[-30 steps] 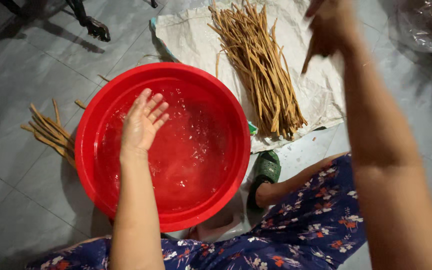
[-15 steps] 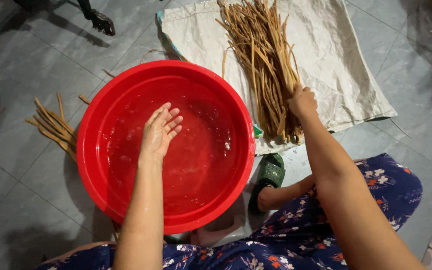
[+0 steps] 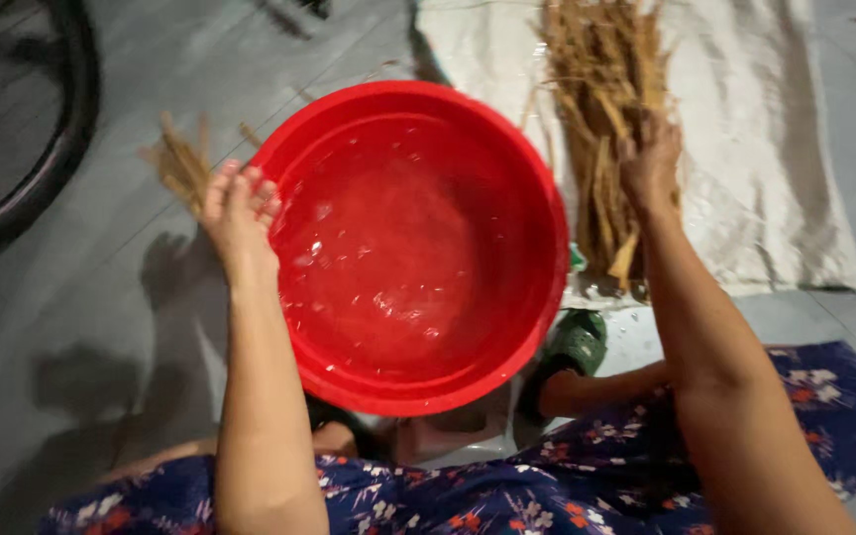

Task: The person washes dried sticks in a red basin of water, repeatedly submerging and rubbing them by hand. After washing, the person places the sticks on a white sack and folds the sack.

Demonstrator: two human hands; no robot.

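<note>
A round red basin (image 3: 507,159) holding shallow water stands on the tiled floor in front of me. My left hand (image 3: 238,210) hovers at the basin's left rim, fingers loosely together, holding nothing. My right hand (image 3: 649,166) rests on a pile of long tan dried stalks (image 3: 601,89) lying on a white sack cloth (image 3: 755,149) to the right of the basin; whether it grips any stalk I cannot tell. A smaller bunch of stalks (image 3: 182,163) lies on the floor left of the basin, just beyond my left hand.
A dark wheel (image 3: 42,149) curves at the far left. My foot in a green sandal (image 3: 572,347) sits under the basin's right edge. Blue flowered clothing (image 3: 547,485) covers my knees at the bottom. Grey floor tiles surround everything.
My left hand has lifted out of the basin to its left rim. My right hand came down onto the stalk pile. The view has shifted and blurred.
</note>
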